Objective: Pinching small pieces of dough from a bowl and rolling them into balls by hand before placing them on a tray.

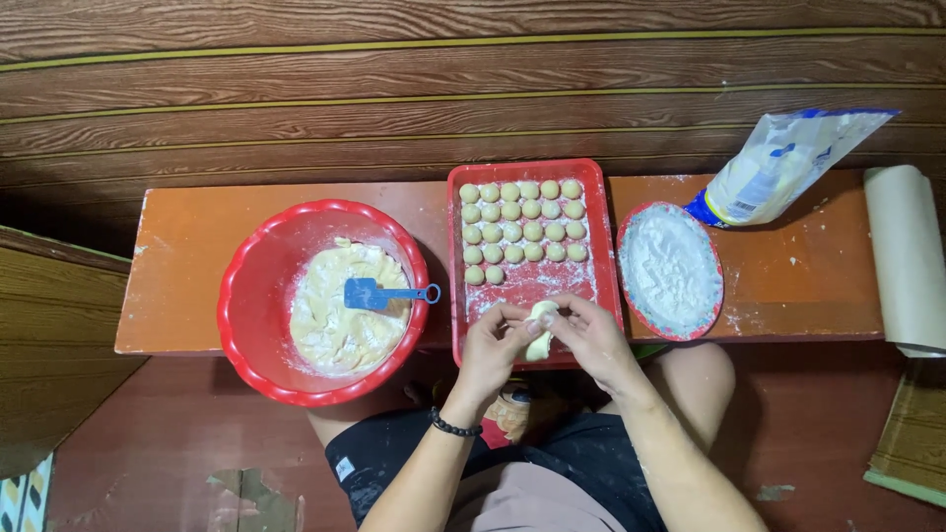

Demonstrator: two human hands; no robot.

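Pale dough piece pinched between left hand and right hand, fingers closed on it; long axis near-far; above tray near edge.

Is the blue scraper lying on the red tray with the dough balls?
No, the blue scraper lies in the red bowl on the batter, while the red tray holds only dough balls and flour.

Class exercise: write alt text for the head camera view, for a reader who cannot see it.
Two bare hands, left hand and right hand, pinch a piece of pale dough over a red tray of small dough balls. Left is a red bowl with dough and a blue scraper; right is a plate of flour.
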